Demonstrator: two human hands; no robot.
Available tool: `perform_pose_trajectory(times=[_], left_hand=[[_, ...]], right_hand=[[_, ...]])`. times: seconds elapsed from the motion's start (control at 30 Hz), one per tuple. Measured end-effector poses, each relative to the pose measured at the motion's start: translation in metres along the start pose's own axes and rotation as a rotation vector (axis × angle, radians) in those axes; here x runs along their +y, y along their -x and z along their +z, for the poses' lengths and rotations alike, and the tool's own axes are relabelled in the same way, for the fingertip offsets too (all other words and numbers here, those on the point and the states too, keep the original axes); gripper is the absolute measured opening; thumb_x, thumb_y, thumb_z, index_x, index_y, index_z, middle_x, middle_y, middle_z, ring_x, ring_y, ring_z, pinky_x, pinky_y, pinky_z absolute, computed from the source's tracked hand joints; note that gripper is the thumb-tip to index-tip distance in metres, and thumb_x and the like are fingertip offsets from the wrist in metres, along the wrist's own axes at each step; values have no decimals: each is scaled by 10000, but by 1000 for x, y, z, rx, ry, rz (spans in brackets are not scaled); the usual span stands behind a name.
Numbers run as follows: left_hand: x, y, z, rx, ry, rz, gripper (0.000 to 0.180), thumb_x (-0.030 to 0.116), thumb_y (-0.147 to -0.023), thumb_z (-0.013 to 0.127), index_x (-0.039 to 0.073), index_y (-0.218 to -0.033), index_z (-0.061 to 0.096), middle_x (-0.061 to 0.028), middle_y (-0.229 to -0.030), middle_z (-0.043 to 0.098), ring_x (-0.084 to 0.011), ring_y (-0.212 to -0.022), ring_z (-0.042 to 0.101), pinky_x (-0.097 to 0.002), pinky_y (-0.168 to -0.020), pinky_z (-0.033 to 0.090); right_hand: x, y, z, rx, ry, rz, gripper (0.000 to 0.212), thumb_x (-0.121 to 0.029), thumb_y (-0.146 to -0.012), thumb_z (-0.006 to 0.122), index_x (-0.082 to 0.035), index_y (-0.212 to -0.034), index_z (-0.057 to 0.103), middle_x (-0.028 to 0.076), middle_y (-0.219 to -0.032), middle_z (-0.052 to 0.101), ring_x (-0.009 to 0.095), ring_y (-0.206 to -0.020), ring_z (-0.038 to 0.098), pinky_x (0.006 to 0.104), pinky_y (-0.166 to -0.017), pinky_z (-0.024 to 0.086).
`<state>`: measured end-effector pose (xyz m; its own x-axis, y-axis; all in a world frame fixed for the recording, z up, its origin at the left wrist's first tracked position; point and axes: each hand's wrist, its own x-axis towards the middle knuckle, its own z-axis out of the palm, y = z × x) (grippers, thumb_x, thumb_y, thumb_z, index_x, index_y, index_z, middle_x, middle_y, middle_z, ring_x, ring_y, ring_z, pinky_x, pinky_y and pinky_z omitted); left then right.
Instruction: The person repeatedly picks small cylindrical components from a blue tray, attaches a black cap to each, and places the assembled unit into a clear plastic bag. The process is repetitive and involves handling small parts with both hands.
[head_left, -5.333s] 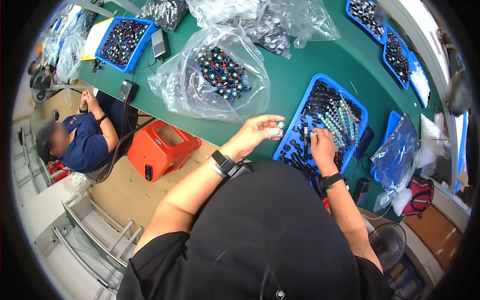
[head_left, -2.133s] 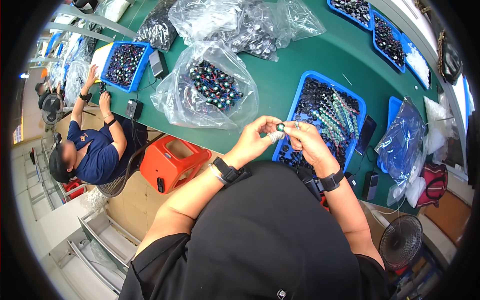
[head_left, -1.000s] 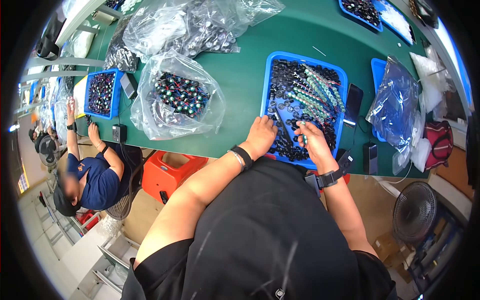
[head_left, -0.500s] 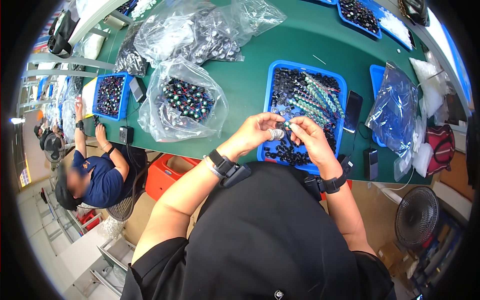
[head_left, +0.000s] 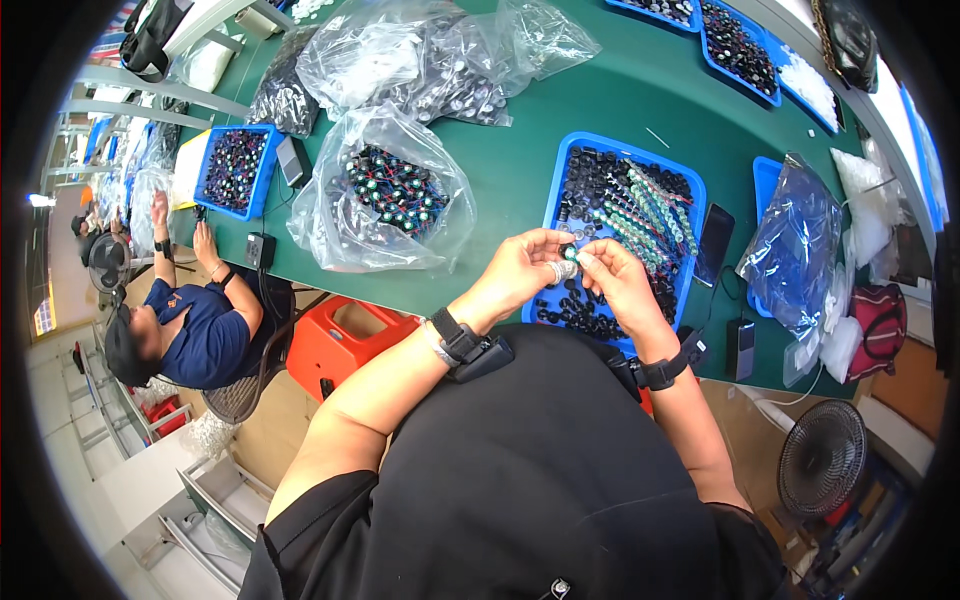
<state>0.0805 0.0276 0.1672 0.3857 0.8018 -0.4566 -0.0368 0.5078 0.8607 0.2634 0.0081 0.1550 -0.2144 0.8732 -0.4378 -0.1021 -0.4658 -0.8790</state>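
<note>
My left hand (head_left: 520,274) and my right hand (head_left: 620,281) meet over the near left part of a blue tray (head_left: 552,200). Between their fingertips is a small round green-and-black part (head_left: 569,253), pinched by both. Something whitish and ridged (head_left: 562,270) sits at my left thumb tip; I cannot tell whether it is a wrap or a piece. Loose black caps (head_left: 590,312) fill the tray's near part, below the hands. Farther back in it lie strips of round green pieces (head_left: 648,222), with more black caps around them.
Left of the tray, an open clear bag (head_left: 325,225) holds wired green-and-black parts (head_left: 395,190). A phone (head_left: 714,242) and small grey device (head_left: 740,348) lie right. A co-worker (head_left: 205,335) sits left beside a red stool (head_left: 340,345). A fan (head_left: 822,458) stands lower right.
The view has shifted slightly, so the table's things sit a little farther right. Both hands stay together, and the small round part shows more plainly between the fingertips.
</note>
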Motion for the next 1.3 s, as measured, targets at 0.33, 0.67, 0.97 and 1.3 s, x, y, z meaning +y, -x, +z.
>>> perform_pose_trajectory(times=[0.33,0.67,0.97,1.3], left_hand=[[-6,-8,2,34,6,-5,411,-12,-815,636,-22,-1214,541,-85,-1064,612,-128,-950,578,-265,-845,480],[2,-9,5,32,-66,-5,410,8,-830,626,-23,-1229,536,-91,-1080,606,-129,-964,573,-270,-851,479],[-18,-15,-1,71,-68,-9,243,62,-881,606,-44,-1099,580,-90,-954,648,-130,-842,619,-269,-764,506],[-25,-30,-24,550,-300,202,185,93,-866,618,0,-1020,575,-60,-836,613,-101,-673,562,-261,-606,487]], right_hand=[[1,-2,6,132,83,-85,78,-108,-913,579,-35,-938,569,-14,-756,557,48,-643,489,195,-581,405],[4,-6,-1,98,93,-74,71,-96,-912,577,-28,-926,567,-11,-760,567,44,-629,486,188,-568,407],[-2,0,10,20,211,74,124,-60,-913,544,27,-997,570,64,-850,638,89,-660,572,224,-580,471],[-11,0,34,-36,55,83,171,-33,-916,501,72,-1046,535,129,-830,633,161,-626,626,266,-549,526]])
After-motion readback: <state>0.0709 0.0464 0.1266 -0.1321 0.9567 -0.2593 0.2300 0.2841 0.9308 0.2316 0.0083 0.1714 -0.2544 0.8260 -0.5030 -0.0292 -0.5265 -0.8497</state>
